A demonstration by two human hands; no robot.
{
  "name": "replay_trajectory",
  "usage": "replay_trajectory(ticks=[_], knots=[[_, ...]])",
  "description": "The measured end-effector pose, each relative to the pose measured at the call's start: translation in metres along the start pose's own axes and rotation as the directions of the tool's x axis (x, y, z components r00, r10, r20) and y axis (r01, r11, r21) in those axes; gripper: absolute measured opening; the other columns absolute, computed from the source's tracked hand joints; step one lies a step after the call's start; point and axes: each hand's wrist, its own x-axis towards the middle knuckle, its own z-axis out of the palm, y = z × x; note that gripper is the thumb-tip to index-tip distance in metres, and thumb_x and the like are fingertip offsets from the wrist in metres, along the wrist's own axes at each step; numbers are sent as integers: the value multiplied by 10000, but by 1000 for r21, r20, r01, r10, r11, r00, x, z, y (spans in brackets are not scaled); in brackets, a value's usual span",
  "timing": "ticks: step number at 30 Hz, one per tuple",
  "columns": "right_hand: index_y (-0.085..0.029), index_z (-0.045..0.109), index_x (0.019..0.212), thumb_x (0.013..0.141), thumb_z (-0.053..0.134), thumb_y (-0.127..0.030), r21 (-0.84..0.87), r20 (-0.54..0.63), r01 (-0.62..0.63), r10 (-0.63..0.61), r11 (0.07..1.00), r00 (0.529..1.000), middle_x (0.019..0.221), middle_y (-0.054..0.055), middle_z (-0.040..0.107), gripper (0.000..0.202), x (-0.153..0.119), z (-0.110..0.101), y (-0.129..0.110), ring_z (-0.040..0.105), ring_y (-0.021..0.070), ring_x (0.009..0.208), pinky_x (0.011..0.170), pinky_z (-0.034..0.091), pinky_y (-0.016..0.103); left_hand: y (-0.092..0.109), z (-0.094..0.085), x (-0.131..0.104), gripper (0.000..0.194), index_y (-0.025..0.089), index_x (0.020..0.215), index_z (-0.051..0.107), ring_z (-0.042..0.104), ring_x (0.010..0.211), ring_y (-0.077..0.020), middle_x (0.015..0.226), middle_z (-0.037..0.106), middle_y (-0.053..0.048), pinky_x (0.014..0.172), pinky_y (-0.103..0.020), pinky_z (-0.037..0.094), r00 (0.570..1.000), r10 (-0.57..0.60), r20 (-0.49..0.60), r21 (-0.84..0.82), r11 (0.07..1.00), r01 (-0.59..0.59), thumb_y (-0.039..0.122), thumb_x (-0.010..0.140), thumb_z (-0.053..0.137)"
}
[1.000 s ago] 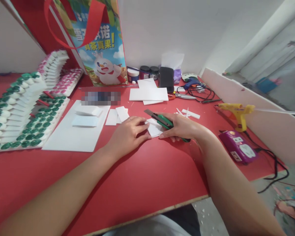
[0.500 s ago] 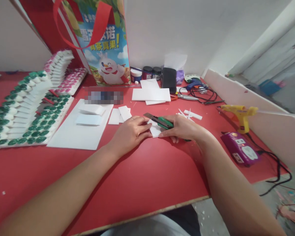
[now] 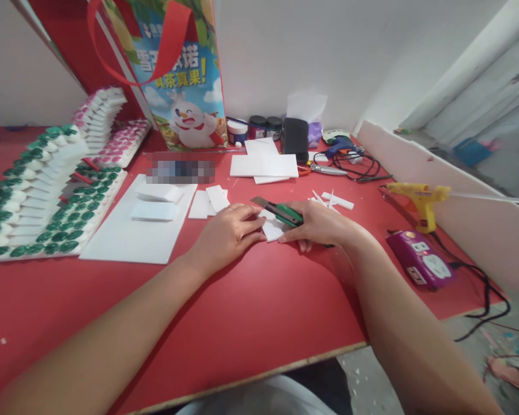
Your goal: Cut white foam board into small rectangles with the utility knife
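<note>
My right hand [image 3: 318,223] is closed around a green utility knife [image 3: 289,215], its blade out and pointing to the left. The thumb and fingertips of that hand also touch the right side of a small white board piece [image 3: 270,230]. On the other side, my left hand [image 3: 233,231] grips the left edge of this piece with its fingertips. The knife lies above the piece and covers part of it. Thin white offcuts [image 3: 331,200] lie just beyond my right hand, and small white rectangles [image 3: 200,204] are beyond my left.
A large white board [image 3: 125,245] bears folded pieces at left, beside green-dotted craft work [image 3: 64,233]. Behind are stacked white sheets [image 3: 263,166], scissors [image 3: 326,169] and a printed bag [image 3: 185,109]. A yellow glue gun [image 3: 424,202] and purple power box [image 3: 421,259] with cables stand right.
The whole view has shifted very slightly. Both hands, the knife and the white piece keep the same positions relative to each other.
</note>
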Motion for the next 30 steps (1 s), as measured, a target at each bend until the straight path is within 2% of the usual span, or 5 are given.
replay_trajectory(ticks=[7,13,19,24,30], knots=[[-231,664,1118,776,779,-292,10,-3,9,-9,1000,1000,553,-49,671,366,0,0,-1,627,116,444,444,457,170,-1,1,0,252,125,1089,742,670,1020,-276,1164,715,-152,858,-431,561,1000,24,-16,2,1000,-24,291,975,590],[-271,622,1247,779,778,-277,23,6,27,-28,999,1000,569,-72,663,493,1,0,-2,635,121,461,444,465,175,1,-2,0,266,120,1131,735,658,1078,-292,1189,698,-168,908,-460,555,1000,-8,13,-11,1000,8,266,980,572],[-285,560,1342,765,807,-280,16,-11,8,-8,1000,1000,596,-65,681,627,2,1,0,657,135,481,412,441,168,2,-4,0,329,121,1153,733,645,1120,-317,1208,686,-173,954,-494,534,998,-36,47,-60,997,39,341,921,656],[-253,591,1253,768,812,-306,68,27,25,-27,997,999,581,-58,679,535,3,-2,4,652,136,467,429,474,178,2,-3,0,295,141,1128,741,650,1109,-302,1229,683,-164,953,-482,531,998,-50,42,-52,997,52,332,934,627],[-225,597,1184,863,730,-361,187,117,22,-44,982,992,580,-32,686,373,7,-8,14,681,149,505,493,533,199,4,-4,2,282,136,1086,748,657,1055,-293,1200,693,-158,913,-467,539,999,-40,35,-43,998,41,337,943,610]])
